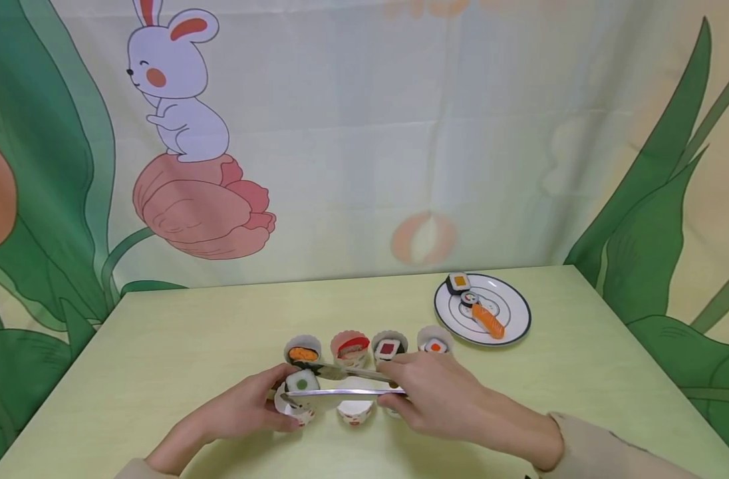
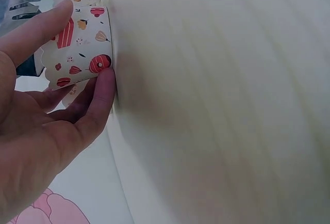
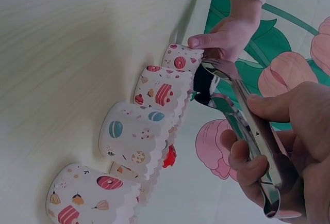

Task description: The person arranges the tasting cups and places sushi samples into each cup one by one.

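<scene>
My left hand (image 1: 247,404) holds a patterned paper baking cup (image 2: 80,46) at the front left of the table, thumb on one side and fingers on the other. My right hand (image 1: 439,394) grips metal tongs (image 3: 252,126), their arms reaching left to this cup. At the cup's mouth sits a toy sushi roll (image 1: 302,381), white with a green centre and a dark wrap. The tong tips are around the roll, one arm on its far side and one on its near side. Part of the roll is hidden by the tongs.
Behind stand more paper cups, holding an orange-topped sushi (image 1: 303,354), a red-topped one (image 1: 352,347) and rolls. Another front-row cup (image 1: 355,414) stands under the tongs. At the back right, a white plate (image 1: 520,326) bears two rolls and a salmon sushi (image 1: 488,322).
</scene>
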Action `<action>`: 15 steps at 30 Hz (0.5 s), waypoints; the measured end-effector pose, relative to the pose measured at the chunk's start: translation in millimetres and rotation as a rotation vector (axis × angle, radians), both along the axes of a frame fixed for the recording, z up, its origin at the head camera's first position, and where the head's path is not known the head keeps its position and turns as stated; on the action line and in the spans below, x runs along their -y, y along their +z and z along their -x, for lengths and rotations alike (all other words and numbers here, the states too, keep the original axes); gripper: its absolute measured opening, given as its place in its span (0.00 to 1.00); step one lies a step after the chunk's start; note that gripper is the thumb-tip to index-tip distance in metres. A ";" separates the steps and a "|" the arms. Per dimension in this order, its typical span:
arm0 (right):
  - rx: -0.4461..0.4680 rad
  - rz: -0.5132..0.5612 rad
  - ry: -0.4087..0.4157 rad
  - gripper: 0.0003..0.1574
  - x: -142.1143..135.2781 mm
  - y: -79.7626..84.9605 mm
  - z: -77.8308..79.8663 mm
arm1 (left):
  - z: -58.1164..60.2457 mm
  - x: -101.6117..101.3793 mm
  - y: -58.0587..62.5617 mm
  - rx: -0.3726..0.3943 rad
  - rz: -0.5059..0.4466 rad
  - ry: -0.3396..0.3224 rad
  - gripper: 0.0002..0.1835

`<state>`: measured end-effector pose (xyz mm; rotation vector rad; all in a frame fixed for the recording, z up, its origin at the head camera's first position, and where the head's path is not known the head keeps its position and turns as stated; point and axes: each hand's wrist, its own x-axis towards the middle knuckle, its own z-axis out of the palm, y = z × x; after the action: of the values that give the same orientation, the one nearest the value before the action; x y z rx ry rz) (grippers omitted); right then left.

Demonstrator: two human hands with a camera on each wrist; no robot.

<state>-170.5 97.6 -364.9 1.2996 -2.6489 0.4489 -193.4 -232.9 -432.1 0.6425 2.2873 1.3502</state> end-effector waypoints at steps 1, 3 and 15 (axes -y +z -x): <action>0.000 0.004 0.003 0.12 0.7 -0.2 0.1 | 0.1 0.1 0.0 -0.004 0.002 0.000 0.34; -0.005 0.010 0.010 0.12 1.9 -0.6 0.3 | 0.4 0.2 -0.2 -0.012 0.005 -0.001 0.33; -0.007 -0.004 0.015 0.12 6.9 -3.1 0.4 | 1.1 1.0 -1.1 -0.018 0.031 0.005 0.32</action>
<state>-171.0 90.7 -367.9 1.3204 -2.6375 0.4410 -194.5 -233.9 -433.1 0.6415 2.3206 1.3142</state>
